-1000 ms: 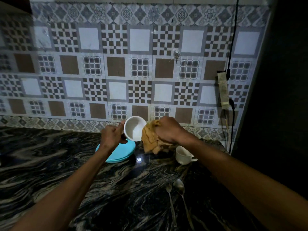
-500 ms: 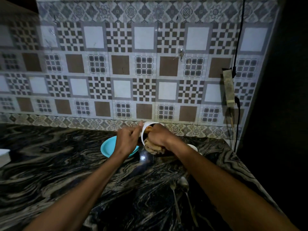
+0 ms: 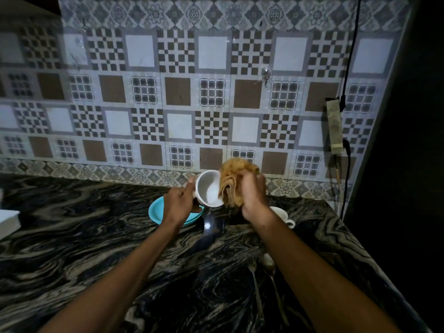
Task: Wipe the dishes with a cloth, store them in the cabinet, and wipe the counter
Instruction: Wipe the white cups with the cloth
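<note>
My left hand (image 3: 179, 203) grips a white cup (image 3: 208, 190), tilted with its mouth towards me, above the counter. My right hand (image 3: 252, 195) holds a bunched orange-brown cloth (image 3: 234, 180) against the cup's right rim. Below them lie stacked turquoise plates (image 3: 156, 209), partly hidden by my left wrist. A second white cup (image 3: 281, 214) stands on the counter behind my right wrist. A fork (image 3: 255, 283) and a spoon (image 3: 270, 267) lie side by side near my right forearm.
The dark marbled counter (image 3: 84, 236) ends at a patterned tile wall. A power strip (image 3: 334, 126) with a black cable hangs on the wall at the right. A white object (image 3: 8, 222) sits at the counter's left edge. A dark surface borders the right side.
The cloth was pushed inside the cup half a second ago; now it is out at the cup's right rim and the cup's white inside shows again.
</note>
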`<state>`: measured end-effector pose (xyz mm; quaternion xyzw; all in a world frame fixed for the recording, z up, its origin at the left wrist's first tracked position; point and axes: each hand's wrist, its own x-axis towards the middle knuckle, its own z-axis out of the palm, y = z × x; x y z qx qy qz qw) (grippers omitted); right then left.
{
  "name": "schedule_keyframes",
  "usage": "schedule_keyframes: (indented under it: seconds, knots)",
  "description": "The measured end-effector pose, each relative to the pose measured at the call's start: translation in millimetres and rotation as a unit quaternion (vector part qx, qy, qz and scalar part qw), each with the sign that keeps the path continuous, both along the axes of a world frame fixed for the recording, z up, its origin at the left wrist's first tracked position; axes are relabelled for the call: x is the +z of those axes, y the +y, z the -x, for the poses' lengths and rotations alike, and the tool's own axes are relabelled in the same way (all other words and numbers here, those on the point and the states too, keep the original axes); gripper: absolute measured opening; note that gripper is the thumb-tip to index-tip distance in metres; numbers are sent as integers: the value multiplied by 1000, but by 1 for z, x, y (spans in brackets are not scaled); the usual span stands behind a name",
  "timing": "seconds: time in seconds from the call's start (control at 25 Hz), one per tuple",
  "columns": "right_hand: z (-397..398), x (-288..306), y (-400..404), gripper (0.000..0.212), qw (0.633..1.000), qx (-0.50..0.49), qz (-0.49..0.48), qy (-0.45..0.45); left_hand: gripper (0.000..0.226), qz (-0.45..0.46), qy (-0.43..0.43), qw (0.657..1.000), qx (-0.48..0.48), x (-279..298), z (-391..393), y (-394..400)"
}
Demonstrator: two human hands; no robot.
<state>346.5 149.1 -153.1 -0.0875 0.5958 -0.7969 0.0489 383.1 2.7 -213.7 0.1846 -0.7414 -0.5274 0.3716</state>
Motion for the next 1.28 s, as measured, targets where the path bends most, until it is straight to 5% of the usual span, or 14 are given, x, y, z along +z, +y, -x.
schedule_keyframes:
  seconds: [0.16,0.32,0.44,0.48,0.64,0.84,1.0,1.08,1.2,1.28]
  knots:
    - [17,20,21,32,981,4,-157,115,39,-46,-49,994,-82,-1,-9,-4]
    - [7,-1,10,26,896,136,-341,251,48,235,-71,965,-95,4,-14,-2]
    - [12,-18,0,36,769,115,-458,431,62,408,-52,907,-85,6,-20,-1]
    - [14,-18,-1,38,752,110,-473,446,62,435,-49,896,-77,6,-21,-1]
    - [23,-9,-3,33,872,117,-389,272,55,463,-51,883,-62,2,-21,-1]
    - [-8,-14,1,42,817,243,-374,364,39,440,-62,893,-69,9,-28,-3]
    - [5,-10,-1,35,797,196,-405,402,45,474,-56,876,-69,7,-30,2]
    - [17,-7,-3,33,838,154,-424,307,48,497,-57,863,-75,5,-29,5]
    - [29,-4,0,65,874,137,-446,134,43,497,-40,863,-78,6,-30,6]
    - [29,-9,2,70,887,133,-432,97,43,480,-33,873,-77,6,-28,4]
